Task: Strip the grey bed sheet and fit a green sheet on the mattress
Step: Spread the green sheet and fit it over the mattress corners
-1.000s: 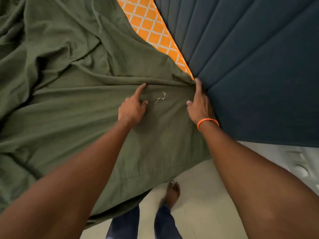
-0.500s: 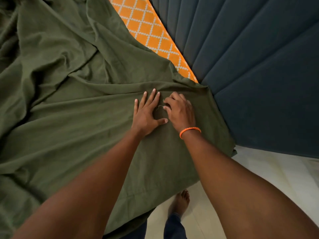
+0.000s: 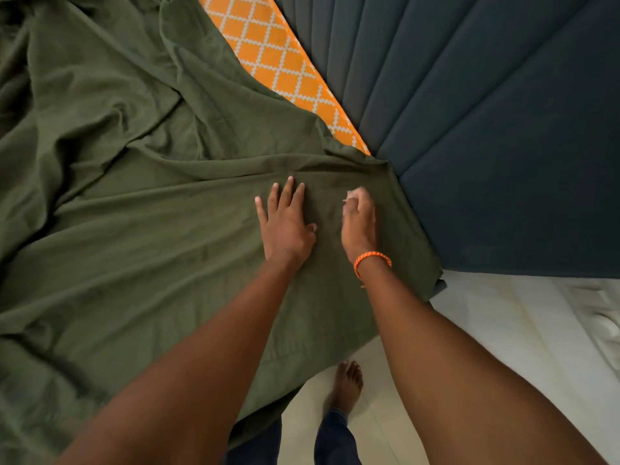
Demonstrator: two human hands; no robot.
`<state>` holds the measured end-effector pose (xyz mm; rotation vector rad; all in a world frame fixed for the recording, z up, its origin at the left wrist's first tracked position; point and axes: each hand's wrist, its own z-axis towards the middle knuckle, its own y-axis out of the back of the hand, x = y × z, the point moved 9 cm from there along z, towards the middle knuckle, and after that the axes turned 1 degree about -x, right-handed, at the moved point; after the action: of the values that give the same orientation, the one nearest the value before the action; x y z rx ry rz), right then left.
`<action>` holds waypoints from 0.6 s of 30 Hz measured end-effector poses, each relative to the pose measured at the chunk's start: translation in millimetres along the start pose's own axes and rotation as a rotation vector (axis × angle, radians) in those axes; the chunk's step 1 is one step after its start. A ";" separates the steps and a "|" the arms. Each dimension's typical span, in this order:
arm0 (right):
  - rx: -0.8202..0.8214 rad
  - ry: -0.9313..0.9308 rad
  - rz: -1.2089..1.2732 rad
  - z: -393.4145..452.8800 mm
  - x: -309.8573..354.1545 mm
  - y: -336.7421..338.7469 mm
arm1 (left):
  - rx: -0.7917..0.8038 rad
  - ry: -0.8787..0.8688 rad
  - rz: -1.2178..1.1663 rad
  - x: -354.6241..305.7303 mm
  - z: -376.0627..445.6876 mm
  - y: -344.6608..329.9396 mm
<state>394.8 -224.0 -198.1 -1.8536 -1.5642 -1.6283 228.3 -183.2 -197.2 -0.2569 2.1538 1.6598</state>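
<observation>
Near the headboard point(image 3: 503, 146) corner, the green sheet point(image 3: 151, 246) is pressed flat by the left hand point(image 3: 285, 226); a loose thread, lying there a second ago, now seems pinched in the curled right hand point(image 3: 359, 219), leaving the sheet clean for tucking over the mattress point(image 3: 278, 62).

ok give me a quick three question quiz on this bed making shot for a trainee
1. True or false: the left hand lies flat, fingers spread, on the green sheet.
2. Which wrist wears the orange bracelet? A left, B right.
3. Fill in: the orange patterned strip shows between the green sheet and the dark blue ____.

Key: 1 true. 2 B, beside the right hand, whose fingers curl at the sheet; whether they hold anything is unclear. 3 headboard.
</observation>
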 end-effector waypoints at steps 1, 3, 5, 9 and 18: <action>-0.027 0.015 -0.075 -5.7 -7.2 12.3 | -0.045 -0.009 -0.010 -10.9 -9.9 3.6; -0.112 0.064 -0.262 -19.4 -21.4 39.1 | -0.089 -0.038 -0.065 -35.9 -34.1 2.6; -0.230 0.087 -0.318 -35.9 -41.2 66.7 | -0.053 -0.062 -0.124 -60.7 -59.6 -12.5; -0.625 -0.158 -0.106 -88.5 -103.7 146.1 | 0.036 -0.105 -0.233 -99.4 -103.8 -46.6; -0.639 -0.410 -0.095 -125.0 -133.4 167.0 | 0.038 -0.044 -0.240 -107.8 -113.6 -50.7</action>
<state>478.6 -456.7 -186.3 -2.6079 -1.3748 -2.0647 321.5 -316.6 -172.4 -0.4448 2.0307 1.4742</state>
